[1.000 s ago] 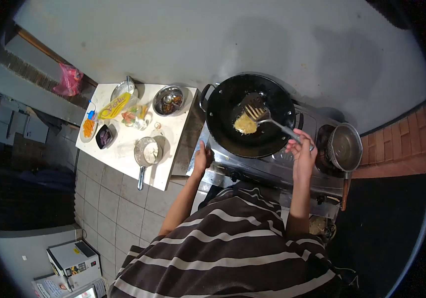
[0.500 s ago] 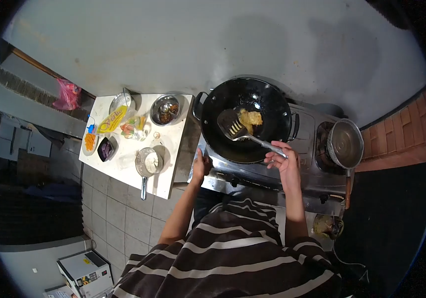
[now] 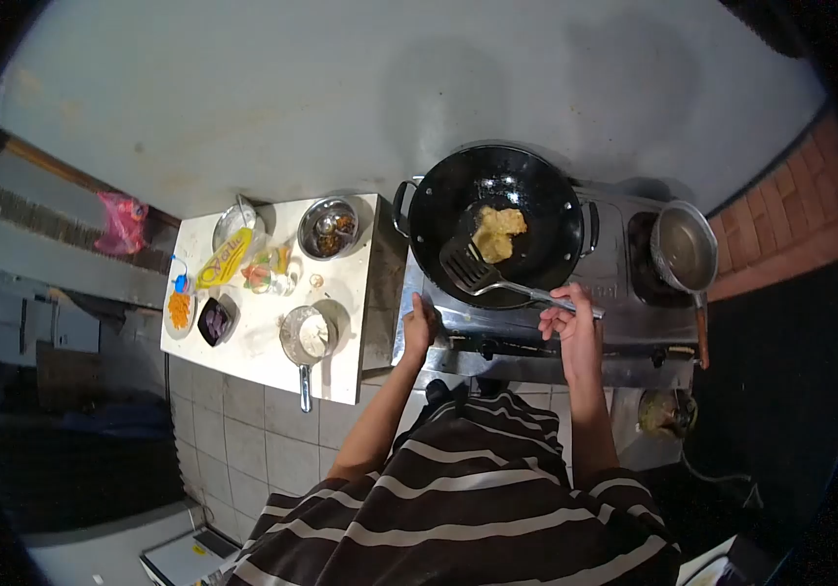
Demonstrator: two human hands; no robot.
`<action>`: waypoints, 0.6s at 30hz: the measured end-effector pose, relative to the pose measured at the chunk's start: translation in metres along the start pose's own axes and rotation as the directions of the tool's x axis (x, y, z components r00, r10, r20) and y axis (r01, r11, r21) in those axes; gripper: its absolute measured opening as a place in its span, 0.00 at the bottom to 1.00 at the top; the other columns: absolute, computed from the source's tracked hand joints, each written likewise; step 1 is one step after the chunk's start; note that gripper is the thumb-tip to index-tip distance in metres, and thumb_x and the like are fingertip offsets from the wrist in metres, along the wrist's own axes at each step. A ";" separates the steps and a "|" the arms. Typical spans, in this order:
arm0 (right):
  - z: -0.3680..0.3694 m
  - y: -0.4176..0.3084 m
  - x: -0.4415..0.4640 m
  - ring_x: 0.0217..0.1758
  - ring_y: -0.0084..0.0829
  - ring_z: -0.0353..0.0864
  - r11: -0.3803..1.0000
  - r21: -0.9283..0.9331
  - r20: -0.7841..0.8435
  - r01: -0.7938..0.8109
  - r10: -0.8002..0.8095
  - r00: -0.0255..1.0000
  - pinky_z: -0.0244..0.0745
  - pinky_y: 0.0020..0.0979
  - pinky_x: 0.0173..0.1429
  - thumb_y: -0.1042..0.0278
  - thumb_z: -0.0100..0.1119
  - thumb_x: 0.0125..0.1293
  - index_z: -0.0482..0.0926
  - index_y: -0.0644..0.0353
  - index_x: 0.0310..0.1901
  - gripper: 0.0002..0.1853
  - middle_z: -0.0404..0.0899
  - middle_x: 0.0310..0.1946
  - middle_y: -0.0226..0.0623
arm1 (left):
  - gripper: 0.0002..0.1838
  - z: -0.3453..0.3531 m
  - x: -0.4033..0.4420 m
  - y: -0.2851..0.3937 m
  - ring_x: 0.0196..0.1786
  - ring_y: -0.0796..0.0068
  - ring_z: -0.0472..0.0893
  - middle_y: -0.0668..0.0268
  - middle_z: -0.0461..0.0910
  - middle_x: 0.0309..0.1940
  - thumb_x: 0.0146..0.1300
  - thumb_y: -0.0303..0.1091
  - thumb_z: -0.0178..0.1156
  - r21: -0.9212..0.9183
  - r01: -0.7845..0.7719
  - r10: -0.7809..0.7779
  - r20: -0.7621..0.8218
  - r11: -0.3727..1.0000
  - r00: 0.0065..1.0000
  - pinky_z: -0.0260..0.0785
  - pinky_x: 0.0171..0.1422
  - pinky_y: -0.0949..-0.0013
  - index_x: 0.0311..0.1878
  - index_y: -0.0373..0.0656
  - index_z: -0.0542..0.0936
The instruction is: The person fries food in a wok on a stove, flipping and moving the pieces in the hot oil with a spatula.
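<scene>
Near the desk's [image 3: 255, 344] left edge, orange shreds [image 3: 180, 312] and purple pieces [image 3: 215, 322] lie outside the wok, apparently unused. At the stove's [image 3: 614, 269] front-left corner, the left hand [image 3: 421, 327] shows a raised thumb — its grip cannot be told. Inside the wok [image 3: 446, 195], a slotted spatula [image 3: 478, 278] meets a golden, egg-like piece [image 3: 500, 234] — seemingly mostly set, not yet lifted out. The right hand [image 3: 580, 330] clasps the spatula's handle.
</scene>
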State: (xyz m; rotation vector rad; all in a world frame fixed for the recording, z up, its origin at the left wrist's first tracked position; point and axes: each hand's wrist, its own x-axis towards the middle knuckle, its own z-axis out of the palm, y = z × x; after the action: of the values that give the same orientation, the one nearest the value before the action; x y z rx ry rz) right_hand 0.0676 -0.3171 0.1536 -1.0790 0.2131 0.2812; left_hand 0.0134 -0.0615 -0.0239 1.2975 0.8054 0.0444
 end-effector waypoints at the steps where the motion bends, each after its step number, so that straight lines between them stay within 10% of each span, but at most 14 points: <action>1: 0.005 0.001 -0.008 0.23 0.30 0.78 0.999 -0.041 -0.036 0.006 -0.008 0.999 0.72 0.27 0.27 0.54 0.51 0.71 0.75 0.66 0.38 0.19 0.76 0.23 0.41 | 0.36 -0.003 0.002 -0.003 0.10 0.79 0.59 0.75 0.61 0.09 0.68 0.71 0.39 0.003 0.000 0.000 0.024 1.000 1.000 0.47 0.15 0.71 0.13 0.52 0.63; 18: 0.030 0.041 -0.118 0.25 0.25 0.73 0.982 0.121 -0.173 0.145 -0.123 0.977 0.64 0.27 0.30 0.52 0.48 0.75 0.65 0.53 0.30 0.17 0.75 0.23 0.33 | 0.36 -0.009 0.004 -0.002 0.12 0.82 0.57 0.75 0.60 0.09 0.74 0.62 0.37 0.011 -0.098 0.094 0.207 0.995 0.974 0.45 0.18 0.72 0.12 0.49 0.62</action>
State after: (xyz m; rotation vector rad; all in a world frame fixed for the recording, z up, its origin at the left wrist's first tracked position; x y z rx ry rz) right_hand -0.0564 -0.2872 0.1695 -0.9799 0.3016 0.0549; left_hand 0.0103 -0.0534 -0.0281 1.3361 0.5672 -0.0217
